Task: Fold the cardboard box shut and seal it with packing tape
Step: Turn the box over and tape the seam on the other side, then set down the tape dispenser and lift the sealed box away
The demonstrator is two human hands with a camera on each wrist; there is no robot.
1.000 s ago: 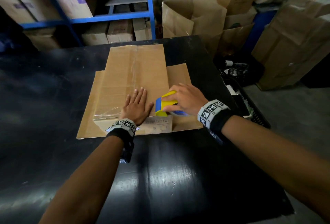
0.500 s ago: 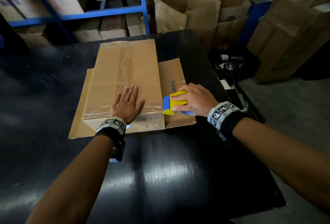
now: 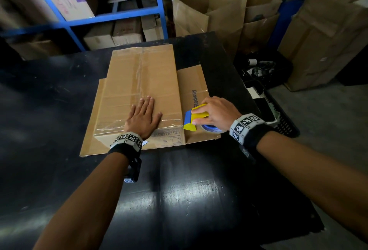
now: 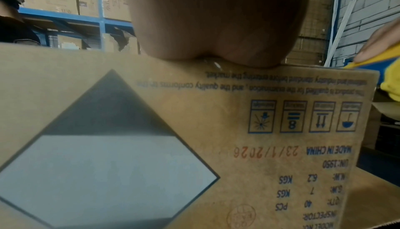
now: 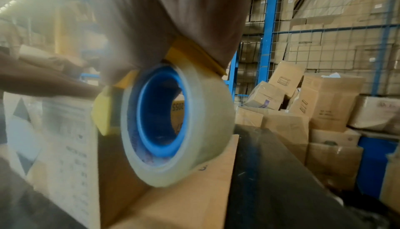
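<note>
A brown cardboard box [image 3: 139, 82] lies on the black table [image 3: 179, 200], its top flaps folded flat with clear tape [image 3: 111, 128] across the near end and along the middle seam. My left hand [image 3: 144, 116] rests flat, fingers straight, on the top near the front edge. The box's printed front face [image 4: 281, 130] fills the left wrist view. My right hand [image 3: 215, 112] grips a yellow and blue tape dispenser [image 3: 194, 119] with a clear roll [image 5: 179, 125], held at the box's right front corner over a side flap [image 3: 194, 98] lying on the table.
Blue metal shelving [image 3: 111, 15] with cartons stands behind the table. Open and stacked cardboard boxes [image 3: 209, 12] crowd the back and right. A black crate [image 3: 264, 82] with odds and ends sits on the floor right of the table. Another flap [image 3: 89, 140] sticks out at the left.
My right hand has drawn the dispenser rightward off the box top, down past its right front corner. The left hand has stayed pressed on the top.
</note>
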